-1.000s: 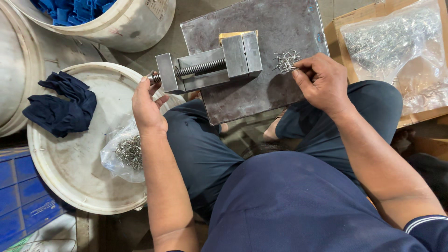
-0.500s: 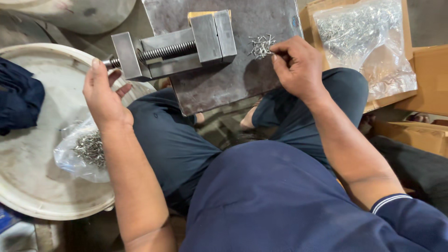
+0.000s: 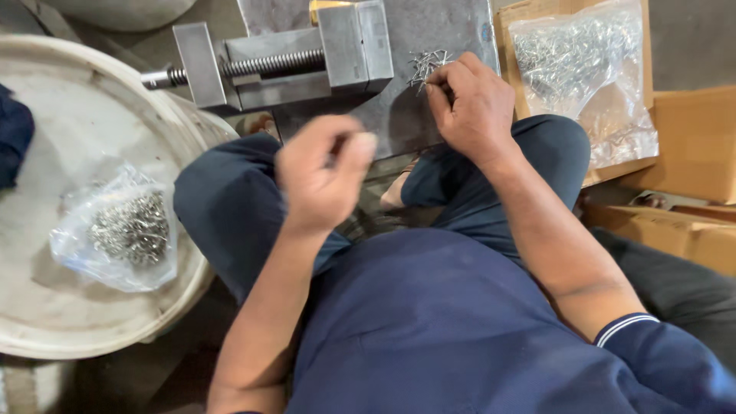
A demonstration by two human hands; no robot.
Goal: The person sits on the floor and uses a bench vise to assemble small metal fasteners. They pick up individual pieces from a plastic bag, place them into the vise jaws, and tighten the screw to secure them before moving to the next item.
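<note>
A grey metal vise [image 3: 307,57] with a threaded screw sits on a steel plate [image 3: 429,31] across my knees. My right hand [image 3: 471,103] rests on the plate with its fingertips pinched in a small pile of thin metal pins [image 3: 428,65] beside the vise jaw. My left hand [image 3: 322,176] is raised over my lap, blurred, fingers curled with thumb against forefinger; whether it holds a pin I cannot tell. A clear bag of small metal parts [image 3: 126,230] lies on a white bucket lid [image 3: 46,307] at the left.
A cardboard box [image 3: 690,146] at the right carries a clear plastic bag of metal pins [image 3: 583,69]. A dark blue cloth [image 3: 14,134] lies at the left edge of the lid. Another pale bucket [image 3: 115,11] stands at the top left.
My left hand has left the vise handle at the left and swung up over my lap. My right hand stays at the pin pile. The view has shifted.
</note>
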